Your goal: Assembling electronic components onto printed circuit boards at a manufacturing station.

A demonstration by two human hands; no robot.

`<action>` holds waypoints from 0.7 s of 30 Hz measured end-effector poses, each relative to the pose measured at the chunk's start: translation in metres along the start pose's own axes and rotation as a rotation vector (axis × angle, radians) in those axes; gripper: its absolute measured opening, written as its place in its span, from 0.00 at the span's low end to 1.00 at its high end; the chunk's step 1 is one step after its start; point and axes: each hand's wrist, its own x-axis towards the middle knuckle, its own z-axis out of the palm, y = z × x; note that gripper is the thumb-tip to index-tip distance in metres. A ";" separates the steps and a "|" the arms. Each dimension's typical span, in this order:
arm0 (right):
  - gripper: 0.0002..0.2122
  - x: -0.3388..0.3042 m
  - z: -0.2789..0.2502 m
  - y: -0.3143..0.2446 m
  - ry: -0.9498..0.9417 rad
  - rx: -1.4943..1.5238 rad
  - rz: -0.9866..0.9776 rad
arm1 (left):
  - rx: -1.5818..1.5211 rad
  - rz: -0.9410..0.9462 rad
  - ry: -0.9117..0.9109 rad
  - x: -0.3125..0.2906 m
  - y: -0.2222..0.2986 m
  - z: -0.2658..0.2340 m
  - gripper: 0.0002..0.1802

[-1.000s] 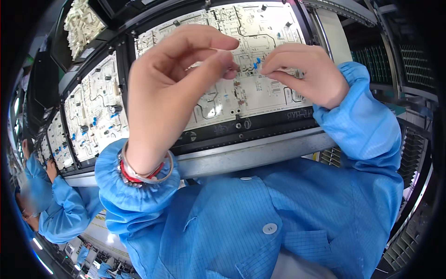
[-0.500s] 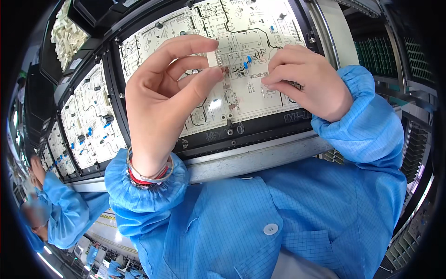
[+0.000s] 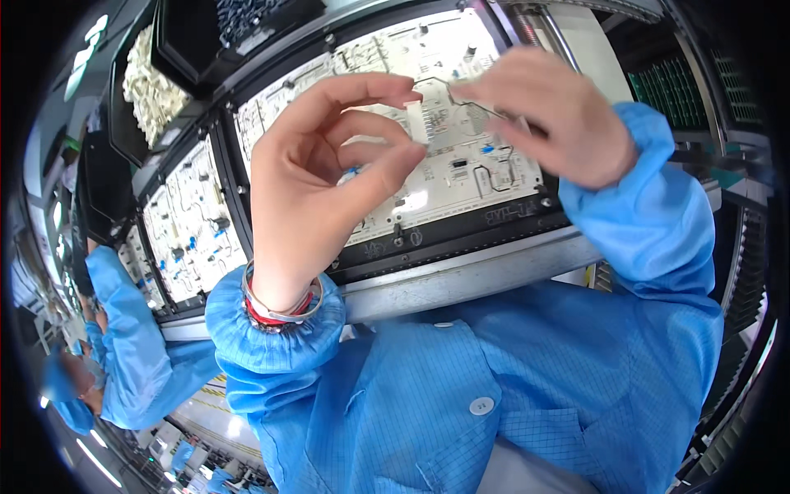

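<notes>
My left hand (image 3: 317,177) is raised over a white circuit board (image 3: 444,188), its thumb and index finger pinching a small white pin connector (image 3: 419,123) on edge. A row of thin metal pins shows along the connector's right side. To the right, my right hand (image 3: 564,115) hovers over the far right part of the same board. Its fingers are smeared by motion, and whether anything is between them does not show. The board carries black and blue components and sits in a black frame (image 3: 444,235).
A black bin of white parts (image 3: 152,90) stands at the far left, beside another holding dark parts (image 3: 243,16). More populated boards (image 3: 193,222) continue leftward along the metal rail (image 3: 461,276). A co-worker's blue sleeve (image 3: 136,329) is at left. Green board racks (image 3: 671,103) stand at right.
My right hand has lifted and moved away from the board's near side, and its fingers have blurred. My left hand, with the connector still pinched, has shifted a little right. The view has shifted too.
</notes>
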 end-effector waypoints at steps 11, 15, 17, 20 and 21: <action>0.07 -0.005 -0.024 0.048 0.608 -0.059 -0.063 | 0.701 0.212 -0.063 0.084 -0.045 0.052 0.21; 0.05 -0.011 -0.023 0.036 0.544 -0.368 0.051 | 0.795 0.250 -0.073 0.087 -0.049 0.053 0.20; 0.05 -0.009 -0.028 0.031 0.492 -0.022 0.154 | 0.764 0.204 -0.077 0.086 -0.050 0.050 0.21; 0.05 -0.008 -0.028 0.022 0.405 -0.637 0.101 | 0.794 0.195 -0.083 0.084 -0.051 0.049 0.21; 0.05 -0.008 -0.028 0.023 0.407 -0.638 0.106 | 0.796 0.195 -0.089 0.084 -0.049 0.050 0.21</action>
